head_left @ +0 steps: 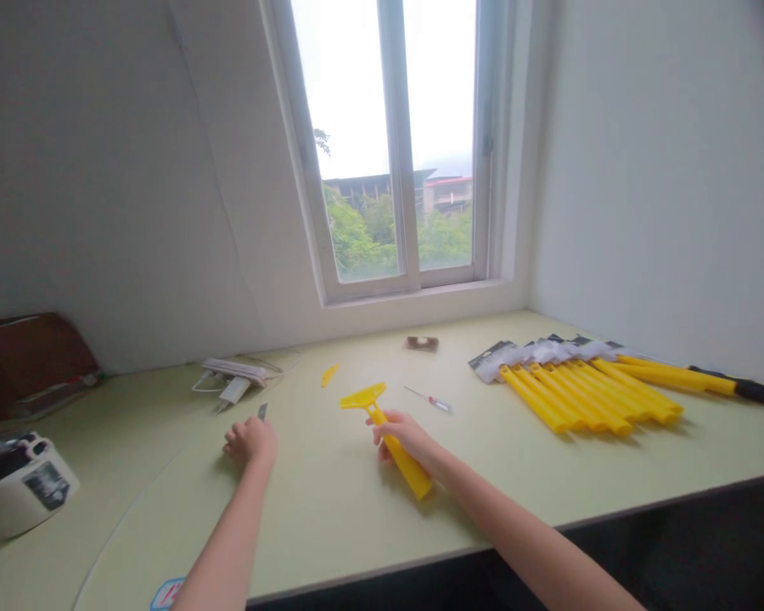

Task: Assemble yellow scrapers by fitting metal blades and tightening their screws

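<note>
My right hand (404, 437) is wrapped around the handle of a yellow scraper (411, 471), whose wide T-shaped head points up and left toward the window. My left hand (251, 443) is closed over the table to the left, with a small grey metal blade (263, 412) sticking up from its fingers. Between and beyond the hands lies a small yellow plastic piece (329, 374). A screwdriver (438, 403) with a clear and red handle rests just past my right hand. Near the window wall is a small flat brownish packet (422, 344).
At the right lies a row of several yellow scrapers (566, 395) with plastic wrapping on their heads, beside a longer yellow and black tool (706, 379). A power strip (234, 371) with cords, a white mug (25, 488) and a brown box (35, 361) stand left.
</note>
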A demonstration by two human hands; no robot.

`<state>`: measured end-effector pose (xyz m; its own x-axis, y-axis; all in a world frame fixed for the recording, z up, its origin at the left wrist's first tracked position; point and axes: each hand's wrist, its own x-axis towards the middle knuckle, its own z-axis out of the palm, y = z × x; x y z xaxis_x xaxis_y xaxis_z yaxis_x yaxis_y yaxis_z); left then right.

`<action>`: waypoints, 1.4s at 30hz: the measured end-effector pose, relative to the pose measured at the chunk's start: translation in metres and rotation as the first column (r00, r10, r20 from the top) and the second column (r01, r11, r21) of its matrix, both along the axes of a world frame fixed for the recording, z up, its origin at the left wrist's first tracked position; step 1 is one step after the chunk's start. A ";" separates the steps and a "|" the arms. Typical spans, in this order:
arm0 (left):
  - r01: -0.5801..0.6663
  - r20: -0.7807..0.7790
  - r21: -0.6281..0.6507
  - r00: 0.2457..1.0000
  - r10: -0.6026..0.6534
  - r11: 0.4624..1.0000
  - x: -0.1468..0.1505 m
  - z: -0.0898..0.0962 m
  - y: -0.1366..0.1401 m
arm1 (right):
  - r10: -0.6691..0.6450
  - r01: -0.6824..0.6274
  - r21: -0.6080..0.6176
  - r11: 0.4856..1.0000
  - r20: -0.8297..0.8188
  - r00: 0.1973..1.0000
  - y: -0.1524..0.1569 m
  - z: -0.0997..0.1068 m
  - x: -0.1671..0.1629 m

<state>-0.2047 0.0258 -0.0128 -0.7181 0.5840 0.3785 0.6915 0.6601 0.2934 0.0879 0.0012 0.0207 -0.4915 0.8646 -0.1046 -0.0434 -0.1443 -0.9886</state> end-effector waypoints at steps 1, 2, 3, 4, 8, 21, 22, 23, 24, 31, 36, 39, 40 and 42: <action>-0.003 0.019 0.010 1.000 0.003 1.000 -0.002 0.001 0.000 | 0.016 -0.016 0.011 1.000 0.008 1.000 0.000 -0.001 0.001; 0.007 0.049 0.008 0.999 -0.007 1.000 -0.004 0.003 -0.001 | 0.028 -0.028 0.026 0.999 0.005 1.000 0.000 -0.003 0.002; 0.030 0.080 -0.008 0.996 -0.030 1.000 -0.005 0.004 -0.001 | 0.037 -0.037 0.040 0.999 -0.003 0.999 0.000 -0.006 0.003; 0.059 0.097 -0.042 0.994 -0.055 0.997 -0.007 0.006 -0.002 | 0.043 -0.042 0.051 0.998 -0.011 0.999 0.001 -0.008 0.004; 0.106 -0.052 -0.173 0.992 -0.116 0.979 -0.004 0.013 -0.007 | 0.051 -0.049 0.071 0.996 -0.024 0.998 0.004 -0.017 0.005; 0.285 -0.235 -0.349 0.896 -0.377 0.893 0.021 0.019 -0.015 | 0.055 -0.051 0.072 0.996 -0.049 0.997 0.002 -0.012 0.005; 0.286 -0.250 -0.343 0.890 -0.380 0.895 0.021 0.019 -0.015 | 0.053 -0.050 0.068 0.996 -0.053 0.997 0.003 -0.012 0.005; 0.287 -0.263 -0.335 0.886 -0.382 0.897 0.021 0.019 -0.016 | 0.052 -0.049 0.066 0.997 -0.056 0.997 0.003 -0.011 0.005; 0.286 -0.275 -0.322 0.884 -0.379 0.902 0.020 0.018 -0.017 | 0.053 -0.049 0.066 0.997 -0.058 0.997 0.003 -0.011 0.004; 0.342 -0.012 0.016 0.940 -0.342 0.940 0.024 0.011 -0.014 | 0.024 -0.020 0.057 0.998 -0.064 0.998 0.002 -0.006 0.004; 0.143 0.528 0.683 0.580 -0.620 0.716 0.073 0.018 0.007 | -0.066 0.077 0.124 0.989 -0.085 0.994 0.009 -0.014 0.004; -0.060 0.592 0.803 0.197 -0.781 0.593 0.109 0.026 0.015 | -0.090 0.101 0.094 0.990 -0.118 0.989 0.015 -0.017 0.002; -0.083 0.581 0.814 0.124 -0.804 0.575 0.119 0.028 0.015 | -0.100 0.110 0.078 0.991 -0.120 0.988 0.016 -0.017 0.002; -0.093 0.534 0.844 0.058 -0.843 0.528 0.136 0.030 0.013 | -0.152 0.162 0.087 0.983 -0.117 0.981 0.019 -0.015 0.002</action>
